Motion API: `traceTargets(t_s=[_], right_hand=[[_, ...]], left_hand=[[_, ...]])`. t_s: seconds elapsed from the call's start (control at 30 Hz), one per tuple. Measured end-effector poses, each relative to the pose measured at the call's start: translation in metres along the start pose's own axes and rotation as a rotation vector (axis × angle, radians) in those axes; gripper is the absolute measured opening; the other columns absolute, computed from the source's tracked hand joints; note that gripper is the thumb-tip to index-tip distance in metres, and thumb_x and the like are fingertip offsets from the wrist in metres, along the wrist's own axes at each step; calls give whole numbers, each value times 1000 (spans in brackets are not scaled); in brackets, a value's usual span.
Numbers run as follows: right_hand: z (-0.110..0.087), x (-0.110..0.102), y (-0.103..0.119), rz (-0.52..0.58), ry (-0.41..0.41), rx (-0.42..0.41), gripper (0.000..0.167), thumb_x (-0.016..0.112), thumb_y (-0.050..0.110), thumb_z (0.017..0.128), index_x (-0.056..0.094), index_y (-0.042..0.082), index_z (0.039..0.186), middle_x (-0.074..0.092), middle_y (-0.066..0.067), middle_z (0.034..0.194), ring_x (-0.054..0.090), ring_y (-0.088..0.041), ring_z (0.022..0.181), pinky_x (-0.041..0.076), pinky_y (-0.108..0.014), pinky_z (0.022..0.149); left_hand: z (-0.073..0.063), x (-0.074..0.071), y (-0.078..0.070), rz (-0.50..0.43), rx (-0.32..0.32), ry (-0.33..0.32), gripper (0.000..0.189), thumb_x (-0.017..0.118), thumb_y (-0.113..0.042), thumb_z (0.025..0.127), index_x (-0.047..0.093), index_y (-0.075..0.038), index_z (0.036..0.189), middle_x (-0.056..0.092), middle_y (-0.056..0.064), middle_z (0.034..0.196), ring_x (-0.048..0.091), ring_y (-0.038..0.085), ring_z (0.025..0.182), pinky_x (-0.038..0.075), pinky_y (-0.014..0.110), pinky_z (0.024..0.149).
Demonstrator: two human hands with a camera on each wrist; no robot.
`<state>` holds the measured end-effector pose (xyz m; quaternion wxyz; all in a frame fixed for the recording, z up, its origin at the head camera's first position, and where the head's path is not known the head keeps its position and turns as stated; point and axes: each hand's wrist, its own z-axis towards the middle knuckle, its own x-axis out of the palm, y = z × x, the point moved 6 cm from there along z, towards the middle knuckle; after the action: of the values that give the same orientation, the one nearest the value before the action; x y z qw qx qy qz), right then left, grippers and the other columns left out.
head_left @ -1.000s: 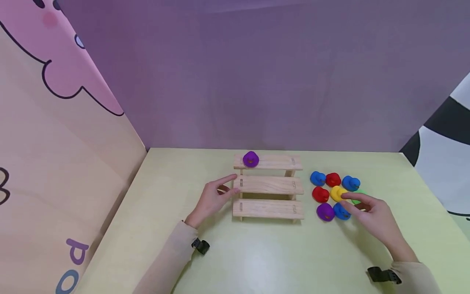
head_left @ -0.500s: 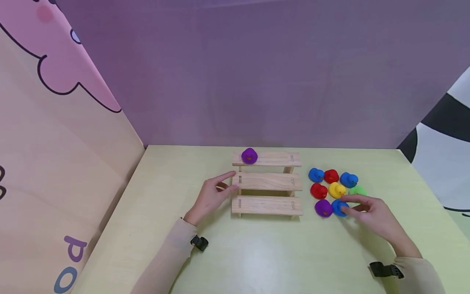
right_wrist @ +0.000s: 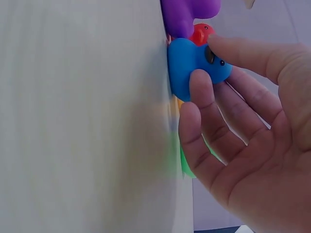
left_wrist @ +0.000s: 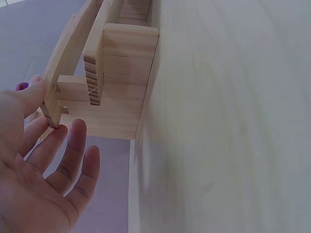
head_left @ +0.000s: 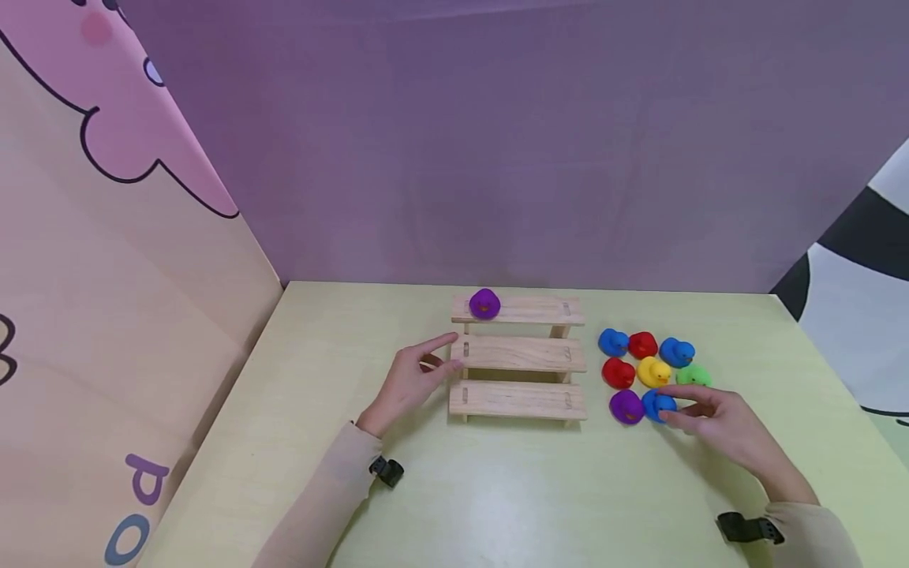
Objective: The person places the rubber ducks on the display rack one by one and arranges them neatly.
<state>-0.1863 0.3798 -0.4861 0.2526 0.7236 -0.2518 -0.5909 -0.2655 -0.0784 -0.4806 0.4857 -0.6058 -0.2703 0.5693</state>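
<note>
A small three-step wooden rack (head_left: 525, 354) stands mid-table, with a purple rubber duck (head_left: 484, 304) on the left of its top step. My left hand (head_left: 412, 381) grips the left end of the middle step; in the left wrist view, thumb (left_wrist: 35, 94) and fingers lie on either side of the plank end (left_wrist: 52, 112). On the right, my right hand (head_left: 724, 422) pinches the head of a blue rubber duck (head_left: 656, 405) between thumb and fingers. The right wrist view shows that blue duck (right_wrist: 184, 68) still on the tabletop, close beside a purple duck (right_wrist: 187, 14).
Around the held duck stand a purple duck (head_left: 626, 407), a yellow duck (head_left: 652, 371), a green duck (head_left: 693, 375), red ducks (head_left: 619, 373) and other blue ducks (head_left: 677, 352). A purple wall (head_left: 525, 158) rises behind the table (head_left: 497, 489); a printed panel (head_left: 106, 315) borders the left.
My right hand has come down from beside the yellow duck to the front blue duck and taken hold of its head. My left hand stays at the rack. The camera view shifts slightly.
</note>
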Motion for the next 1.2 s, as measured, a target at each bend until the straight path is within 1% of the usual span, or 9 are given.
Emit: traceTargets(t_s=[0.1,0.27,0.6,0.77,0.97,1.1,1.2], right_hand=[[0,1,-1,-8,-4,-1,56,74,40,102,65,5,145,68,-19,130,65,-12,96,54,-28,73],[0,0,-2,-21,-16,2,57,74,41,101,66,5,144,70,-18,127,64,-9,93,53,-28,72],[-1,-5,5,-38,-42,0,55,76,42,100,68,7,142,72,-11,116,62,-10,89,51,-26,68],[-1,-11,12,-52,-68,-18,54,77,42,99,70,7,140,74,-12,118,62,-7,89,52,-25,69],[-2,-17,20,-71,-90,-15,55,77,47,98,72,10,139,73,-20,127,60,-9,90,50,-26,69],[-2,-21,24,-71,-99,-4,57,74,49,100,70,10,142,73,-20,125,58,-13,91,48,-27,67],[-2,-22,28,-62,-103,0,58,73,49,100,69,9,142,76,-18,118,58,-14,91,47,-28,67]], left_hand=[[0,0,1,1,-4,-3,50,77,-35,100,66,-28,148,75,11,127,71,20,98,59,34,77],[0,0,2,8,-6,-6,51,78,-36,99,66,-30,148,75,9,128,70,20,98,59,35,78],[1,0,3,15,-8,-12,51,78,-34,99,65,-31,148,76,10,122,70,19,98,59,35,79],[0,1,3,10,-11,-10,51,79,-34,99,65,-31,148,77,9,120,70,19,97,59,35,78],[1,1,3,8,-9,-9,51,79,-35,98,66,-31,147,76,8,125,70,19,98,59,35,78],[1,0,2,3,-8,-5,51,79,-36,99,66,-31,148,76,8,127,70,19,98,59,34,78],[1,0,3,2,-3,-3,51,78,-36,99,66,-30,148,76,9,126,71,18,98,58,33,77]])
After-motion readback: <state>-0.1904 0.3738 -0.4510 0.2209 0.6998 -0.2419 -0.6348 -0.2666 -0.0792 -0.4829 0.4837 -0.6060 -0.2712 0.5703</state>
